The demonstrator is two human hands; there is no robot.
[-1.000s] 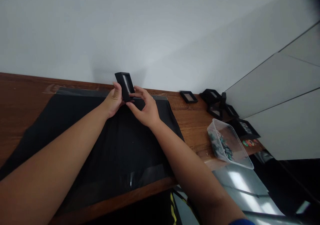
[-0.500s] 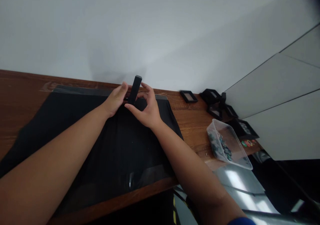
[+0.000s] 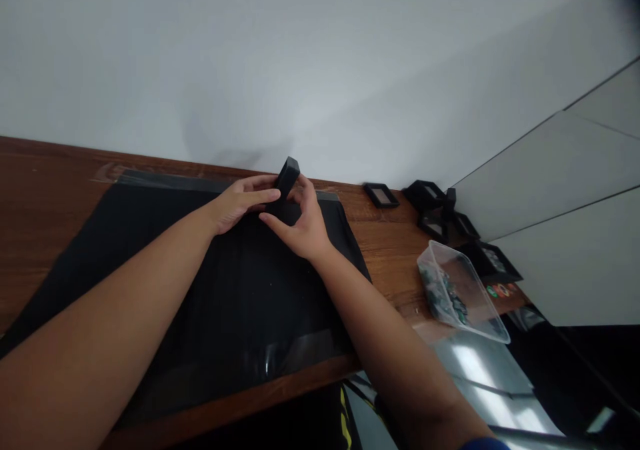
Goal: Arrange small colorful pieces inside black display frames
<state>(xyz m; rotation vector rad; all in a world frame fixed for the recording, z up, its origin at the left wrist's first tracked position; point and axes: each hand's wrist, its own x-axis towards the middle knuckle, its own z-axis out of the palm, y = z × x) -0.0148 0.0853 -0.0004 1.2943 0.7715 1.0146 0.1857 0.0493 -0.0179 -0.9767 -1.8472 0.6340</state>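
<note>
A pale wall (image 3: pixel 250 57) rises behind a brown wooden bench (image 3: pixel 40 170), whose wood grain shows at the left. Next comes a black mat (image 3: pixel 225 303), spread over much of the bench, with clear tape along its far edge. The left hand (image 3: pixel 240 205) reaches over this mat, gripping a small black frame (image 3: pixel 287 180) between thumb and fingers. The frame tilts, its upper end leaning right, near the mat's far edge. The right hand (image 3: pixel 304 227) curves around the frame's right side, thumb low and fingers partly hidden behind it; whether it actually grips or merely steadies the frame cannot be told from this view. Further right, a flat black frame (image 3: pixel 381 195) lies on bare wood near the wall. Beyond it sits a cluster of black pieces (image 3: pixel 424 195), some overlapping. Nearer the front edge, a clear plastic tub (image 3: pixel 440 249) holds small greenish and dark items (image 3: pixel 454 300). Just past the tub lie colourful round pieces (image 3: pixel 501 291).
</note>
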